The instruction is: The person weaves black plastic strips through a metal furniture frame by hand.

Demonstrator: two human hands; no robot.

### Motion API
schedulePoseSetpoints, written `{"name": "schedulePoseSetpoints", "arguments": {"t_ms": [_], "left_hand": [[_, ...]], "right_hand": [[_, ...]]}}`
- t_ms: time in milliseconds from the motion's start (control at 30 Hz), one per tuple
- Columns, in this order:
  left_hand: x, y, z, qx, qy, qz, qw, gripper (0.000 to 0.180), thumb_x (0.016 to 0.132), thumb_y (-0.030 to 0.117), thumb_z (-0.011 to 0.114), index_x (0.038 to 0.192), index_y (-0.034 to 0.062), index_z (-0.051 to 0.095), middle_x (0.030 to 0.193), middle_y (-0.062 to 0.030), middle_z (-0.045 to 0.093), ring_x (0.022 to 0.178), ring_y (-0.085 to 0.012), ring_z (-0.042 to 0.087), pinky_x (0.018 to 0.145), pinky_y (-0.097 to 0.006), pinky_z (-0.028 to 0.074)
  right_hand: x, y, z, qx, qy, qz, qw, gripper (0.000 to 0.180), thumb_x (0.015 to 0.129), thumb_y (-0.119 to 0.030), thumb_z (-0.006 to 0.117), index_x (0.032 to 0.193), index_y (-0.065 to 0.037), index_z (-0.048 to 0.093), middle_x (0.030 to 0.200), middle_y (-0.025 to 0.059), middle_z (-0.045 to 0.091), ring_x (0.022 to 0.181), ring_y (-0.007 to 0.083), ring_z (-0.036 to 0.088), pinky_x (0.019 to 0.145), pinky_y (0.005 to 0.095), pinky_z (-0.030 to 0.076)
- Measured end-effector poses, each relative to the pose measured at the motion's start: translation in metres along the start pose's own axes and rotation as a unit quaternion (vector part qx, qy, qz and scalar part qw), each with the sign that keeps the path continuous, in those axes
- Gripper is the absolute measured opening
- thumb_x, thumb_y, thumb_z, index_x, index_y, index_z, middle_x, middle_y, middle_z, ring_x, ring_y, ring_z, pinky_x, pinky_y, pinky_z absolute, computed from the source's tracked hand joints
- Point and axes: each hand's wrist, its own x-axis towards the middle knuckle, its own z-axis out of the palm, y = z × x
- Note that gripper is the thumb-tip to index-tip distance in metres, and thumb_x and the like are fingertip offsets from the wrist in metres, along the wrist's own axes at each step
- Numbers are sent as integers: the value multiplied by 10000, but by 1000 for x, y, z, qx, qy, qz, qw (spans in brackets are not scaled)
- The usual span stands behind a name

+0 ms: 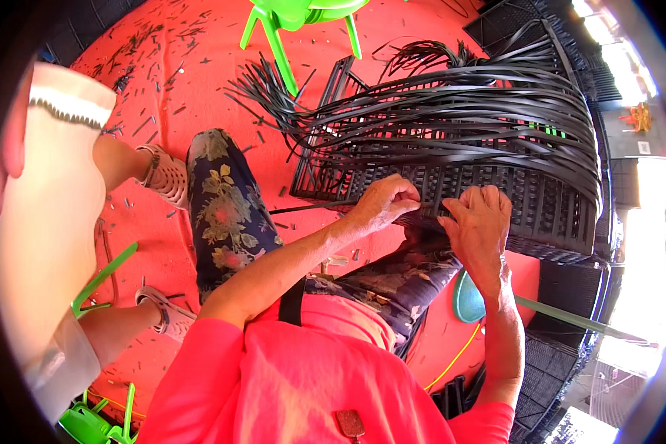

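Note:
A black woven basket (451, 177) lies on its side in front of me, its near face a lattice of flat strips. Long loose black strips (451, 103) sweep over it in a thick bundle. At the near edge of the weave my left hand (392, 201) is closed in a pinch on a flat black strip (303, 209), whose tail runs out to the left. My right hand (482, 222) is just to the right, fingers curled and closed at the same edge; what lies between its fingertips is hidden.
Black strip offcuts (155, 118) litter the red floor covering (200, 81). A green plastic chair (296, 15) stands ahead. At left another person's legs and pink clogs (166, 177) are close by. Stacked black woven pieces (570, 296) line the right, near a teal dustpan (468, 297) with a long handle.

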Motion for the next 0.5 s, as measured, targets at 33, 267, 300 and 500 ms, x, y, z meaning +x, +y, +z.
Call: {"name": "schedulePoseSetpoints", "arguments": {"t_ms": [33, 267, 300, 500], "left_hand": [[0, 2, 0, 1, -1, 0, 1000, 128, 809, 82, 686, 918, 34, 639, 800, -30, 557, 700, -111, 546, 648, -255, 464], [7, 16, 1, 30, -25, -2, 999, 102, 843, 120, 664, 889, 35, 631, 802, -24, 570, 732, -104, 551, 674, -266, 463], [9, 15, 2, 29, -26, 0, 999, 102, 843, 120, 664, 889, 35, 631, 802, -24, 570, 732, -104, 551, 674, -266, 463], [20, 5, -10, -151, -169, -126, 966, 88, 821, 95, 674, 864, 21, 655, 809, 8, 635, 768, -78, 561, 739, -253, 452]], "right_hand": [[1, 1, 3, 1, 1, 1, 1000, 185, 682, -193, 718, 823, -91, 655, 827, 45, 512, 876, 236, 465, 854, 414, 345], [4, 7, 13, 17, 66, -18, 998, 62, 721, -150, 666, 714, -114, 616, 734, 31, 509, 811, 242, 471, 800, 394, 345], [4, 8, 12, 26, 65, -23, 997, 61, 723, -137, 660, 704, -112, 608, 725, 33, 504, 805, 243, 470, 800, 393, 346], [8, 5, 3, 53, 41, -29, 997, 102, 683, -96, 697, 770, -110, 645, 737, 31, 522, 815, 242, 480, 805, 384, 346]]}}
